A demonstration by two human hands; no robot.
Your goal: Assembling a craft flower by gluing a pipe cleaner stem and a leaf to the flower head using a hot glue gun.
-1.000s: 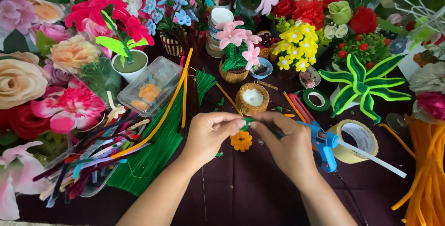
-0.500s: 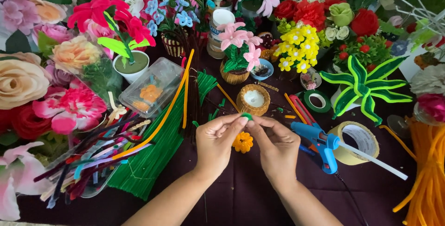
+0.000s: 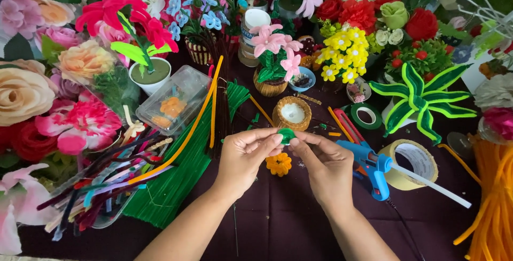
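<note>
Head view: craft table seen from above
Left hand [image 3: 247,155]: fingertips pinched on small green piece [image 3: 286,135]
Right hand [image 3: 320,162]: thumb and forefinger clamped on same green piece
Green piece: held between both hands, just above orange flower [image 3: 279,164]
Near right hand: blue glue gun [image 3: 371,162], tape roll [image 3: 414,159]
Beyond hands: small wicker basket [image 3: 292,113]

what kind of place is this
Probably a home craft table for making fake flowers. Finished flowers crowd the back of the dark table, bundles of pipe cleaners lie at the left, and a blue glue gun sits beside rolls of tape.
</note>
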